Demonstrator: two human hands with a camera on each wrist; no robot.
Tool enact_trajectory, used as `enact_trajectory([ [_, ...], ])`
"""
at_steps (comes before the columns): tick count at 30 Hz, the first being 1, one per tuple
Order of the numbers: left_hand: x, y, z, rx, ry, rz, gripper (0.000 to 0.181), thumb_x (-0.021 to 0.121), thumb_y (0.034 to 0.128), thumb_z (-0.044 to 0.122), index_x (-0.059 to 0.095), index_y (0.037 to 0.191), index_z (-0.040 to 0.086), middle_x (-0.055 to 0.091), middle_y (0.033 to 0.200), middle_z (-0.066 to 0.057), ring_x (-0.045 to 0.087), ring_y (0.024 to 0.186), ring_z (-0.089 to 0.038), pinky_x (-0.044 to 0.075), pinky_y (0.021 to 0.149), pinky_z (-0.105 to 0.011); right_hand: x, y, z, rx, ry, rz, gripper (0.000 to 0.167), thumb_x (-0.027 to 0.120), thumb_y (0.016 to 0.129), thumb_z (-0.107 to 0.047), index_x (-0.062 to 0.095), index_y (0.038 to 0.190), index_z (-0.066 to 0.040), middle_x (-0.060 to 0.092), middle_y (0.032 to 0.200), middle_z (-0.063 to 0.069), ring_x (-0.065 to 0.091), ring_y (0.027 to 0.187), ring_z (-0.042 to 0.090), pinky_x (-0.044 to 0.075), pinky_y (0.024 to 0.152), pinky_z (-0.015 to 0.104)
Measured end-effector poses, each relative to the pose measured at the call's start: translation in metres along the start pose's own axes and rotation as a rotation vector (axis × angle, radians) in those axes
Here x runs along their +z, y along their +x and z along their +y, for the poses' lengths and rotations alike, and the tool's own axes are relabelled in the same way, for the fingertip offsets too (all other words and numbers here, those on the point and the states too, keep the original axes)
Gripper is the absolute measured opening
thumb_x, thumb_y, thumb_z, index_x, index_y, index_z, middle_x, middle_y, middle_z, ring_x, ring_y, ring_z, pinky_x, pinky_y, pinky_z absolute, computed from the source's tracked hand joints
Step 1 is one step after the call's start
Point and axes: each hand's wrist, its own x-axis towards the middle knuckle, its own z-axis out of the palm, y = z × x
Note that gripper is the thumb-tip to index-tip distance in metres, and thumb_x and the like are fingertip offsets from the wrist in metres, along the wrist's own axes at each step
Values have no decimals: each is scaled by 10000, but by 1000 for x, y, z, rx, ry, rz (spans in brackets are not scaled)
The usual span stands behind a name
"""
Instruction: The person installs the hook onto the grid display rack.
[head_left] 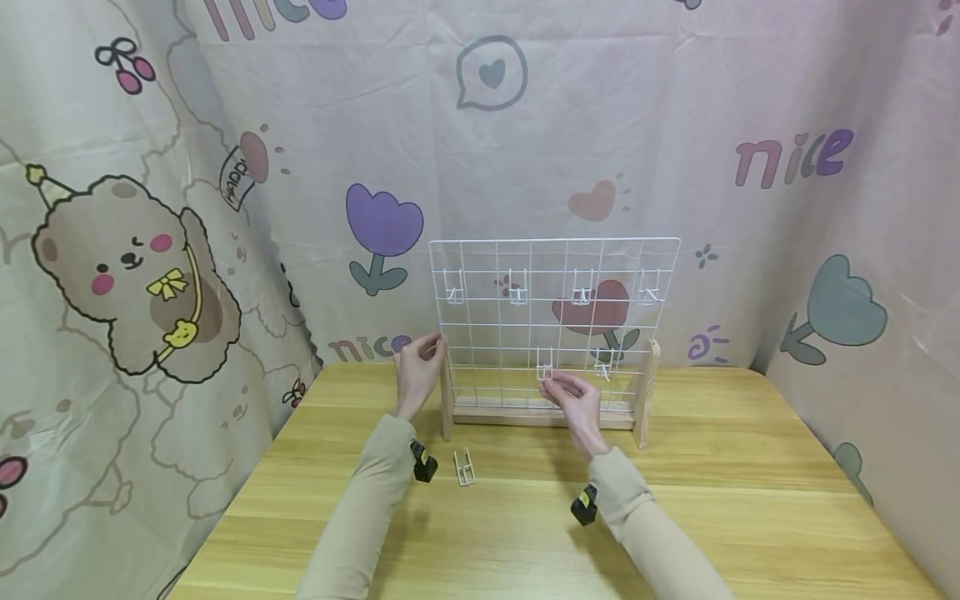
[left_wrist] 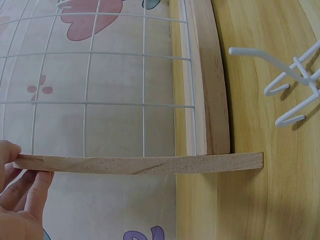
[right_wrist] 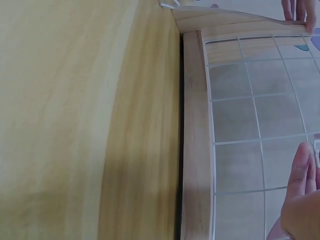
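Observation:
A white wire grid panel (head_left: pixel 487 333) stands upright in a wooden stand (head_left: pixel 540 414). With thumb and fingers on either side, my left hand (head_left: pixel 417 371) grips the top of the stand's left post (left_wrist: pixel 140 164). My right hand (head_left: pixel 579 406) pinches the lower end of a white wire hook (head_left: pixel 544 364) at the grid's lower part; the right wrist view shows my fingertips (right_wrist: pixel 301 162) there, the hook mostly cut off. To its right, another white hook (head_left: pixel 603 367) hangs on the grid. Several more hooks (head_left: pixel 518 294) hang in a row higher up.
One loose white hook (head_left: pixel 464 468) lies on the wooden table (head_left: pixel 510 533) in front of the stand's left end, near my left sleeve. A printed curtain (head_left: pixel 495 167) hangs behind the table and along both sides. A black wrist camera (head_left: pixel 584 506) sits below my right sleeve.

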Motion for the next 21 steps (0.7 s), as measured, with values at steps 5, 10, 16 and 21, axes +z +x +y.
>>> enact_trajectory([
  [5, 0, 0, 0, 2, 0, 1, 292, 647, 974, 98, 674, 1221, -55, 695, 1238, -251, 712, 1114, -374, 603, 963, -425, -3, -4, 2, 5, -33, 11, 364, 669, 887, 107, 573, 1231, 179, 762, 982, 186, 759, 741, 108, 650, 807, 253],
  [10, 0, 1, 1, -1, 0, 2, 308, 647, 973, 99, 663, 1231, -68, 695, 1237, -253, 710, 1114, -381, 602, 965, -438, -3, -10, 7, 23, -158, -42, 324, 676, 901, 60, 602, 1200, 162, 732, 1049, 272, 746, 754, 99, 653, 807, 267],
  [16, 0, 1, 0, -2, 4, 2, 309, 647, 972, 106, 664, 1230, -64, 697, 1235, -250, 712, 1114, -376, 603, 962, -423, 5, -21, 23, 69, -368, -358, 359, 715, 908, -49, 618, 1191, 150, 749, 1027, 241, 732, 794, 142, 651, 833, 333],
  [21, 1, 0, 0, 6, 13, 4, 316, 648, 971, 107, 661, 1232, -70, 693, 1238, -254, 710, 1115, -381, 602, 961, -420, 22, -34, 34, 37, -501, -590, 340, 722, 915, -108, 650, 1153, 125, 719, 1067, 289, 728, 851, 279, 651, 814, 425],
])
